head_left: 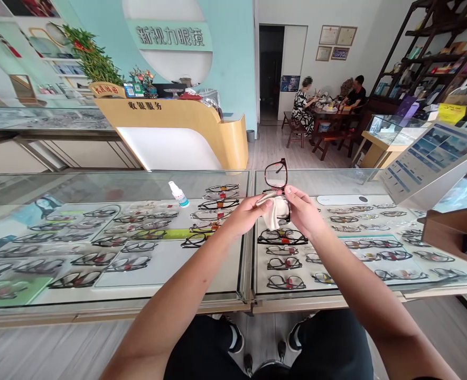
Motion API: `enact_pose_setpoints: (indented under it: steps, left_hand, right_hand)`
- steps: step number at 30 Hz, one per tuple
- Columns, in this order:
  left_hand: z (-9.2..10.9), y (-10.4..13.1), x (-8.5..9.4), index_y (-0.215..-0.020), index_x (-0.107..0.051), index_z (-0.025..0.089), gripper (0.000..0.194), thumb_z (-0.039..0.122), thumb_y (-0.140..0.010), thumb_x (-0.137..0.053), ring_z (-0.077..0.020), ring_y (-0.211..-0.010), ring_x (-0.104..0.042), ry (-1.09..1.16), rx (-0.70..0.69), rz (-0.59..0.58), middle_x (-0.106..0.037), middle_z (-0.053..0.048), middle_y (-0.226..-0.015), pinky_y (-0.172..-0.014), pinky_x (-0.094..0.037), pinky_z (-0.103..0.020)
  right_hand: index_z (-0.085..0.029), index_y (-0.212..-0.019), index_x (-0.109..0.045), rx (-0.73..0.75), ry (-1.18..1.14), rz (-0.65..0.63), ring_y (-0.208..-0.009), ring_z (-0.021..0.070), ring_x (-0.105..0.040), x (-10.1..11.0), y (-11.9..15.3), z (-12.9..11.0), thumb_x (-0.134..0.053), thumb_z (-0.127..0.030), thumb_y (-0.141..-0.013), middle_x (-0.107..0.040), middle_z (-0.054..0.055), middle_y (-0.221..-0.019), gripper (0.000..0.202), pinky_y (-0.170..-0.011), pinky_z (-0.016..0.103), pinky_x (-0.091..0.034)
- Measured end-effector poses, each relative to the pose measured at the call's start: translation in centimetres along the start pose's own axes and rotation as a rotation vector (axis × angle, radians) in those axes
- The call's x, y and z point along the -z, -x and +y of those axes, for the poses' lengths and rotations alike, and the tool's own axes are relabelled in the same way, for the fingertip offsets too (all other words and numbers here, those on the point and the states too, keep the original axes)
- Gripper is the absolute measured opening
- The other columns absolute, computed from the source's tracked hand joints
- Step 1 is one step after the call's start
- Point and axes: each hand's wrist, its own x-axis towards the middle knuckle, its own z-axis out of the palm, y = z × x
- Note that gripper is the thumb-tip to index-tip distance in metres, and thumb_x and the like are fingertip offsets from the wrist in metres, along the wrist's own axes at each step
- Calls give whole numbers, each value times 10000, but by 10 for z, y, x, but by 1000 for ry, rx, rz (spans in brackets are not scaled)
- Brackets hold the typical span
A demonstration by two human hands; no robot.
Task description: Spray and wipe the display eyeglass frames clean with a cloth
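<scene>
Glass case [313, 302] holds eyeglasses [286, 282] — left hand [253, 208], fingers clamped on cloth [272, 215]; right hand [302, 211], fingers clamped on spectacles [276, 175]

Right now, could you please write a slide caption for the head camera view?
Left hand and right hand hold dark-rimmed glasses and a pale cloth over a glass display case of eyeglasses.

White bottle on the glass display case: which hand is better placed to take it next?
Probably the left hand: it is nearer the white bottle and pinches the cloth, while the right hand grips the eyeglasses.
</scene>
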Motion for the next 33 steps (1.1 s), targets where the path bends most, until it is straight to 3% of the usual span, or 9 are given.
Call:
enact_pose_setpoints:
  steps: [5, 10, 16, 23, 33]
  left_hand:
    - [-7, 1, -8, -1246, -902, 201, 761, 824, -810, -939, -260, -1053, -764, 54, 44, 65, -866, -65, -1070, -1033, -563, -371]
    - [-11, 1, -10, -1207, -902, 191, 772, 791, -732, -1008, -262, -1090, -772, 129, 70, 127, -871, -73, -1124, -1063, -559, -386]
    - [-6, 1, -16, -1127, -904, 176, 699, 732, -725, -1036, -282, -1089, -776, 123, 62, 122, -870, -86, -1110, -1066, -577, -417]
    - [-6, 1, -19, -1038, -891, 177, 624, 591, -630, -1117, -298, -1074, -775, 170, 74, 112, -866, -69, -1025, -1037, -577, -418]
    - [0, 3, -23, -1050, -857, 179, 672, 373, -489, -1173, -235, -966, -773, 193, 160, 132, -842, -16, -979, -1028, -586, -411]
  right_hand:
    - [-276, -922, -759, -30, 28, -15, -891, 227, -679, -2, 1, 5, -1019, -765, -728, -823, 34, -1015, 587, -788, 336, -527]
    - [-282, -879, -713, -42, 16, -45, -827, 209, -659, -4, 2, 7, -1022, -767, -727, -811, 21, -985, 595, -737, 324, -494]
    - [-283, -847, -653, -26, 57, -69, -916, 232, -698, -8, 2, 10, -1001, -779, -739, -814, 25, -999, 615, -754, 322, -495]
    - [-279, -842, -654, -1, 102, -52, -871, 211, -638, -10, 3, 13, -971, -803, -761, -742, 5, -909, 618, -743, 316, -468]
    - [-265, -839, -673, -31, 43, -48, -815, 193, -607, -12, 4, 14, -1004, -767, -733, -692, -7, -859, 610, -756, 314, -492]
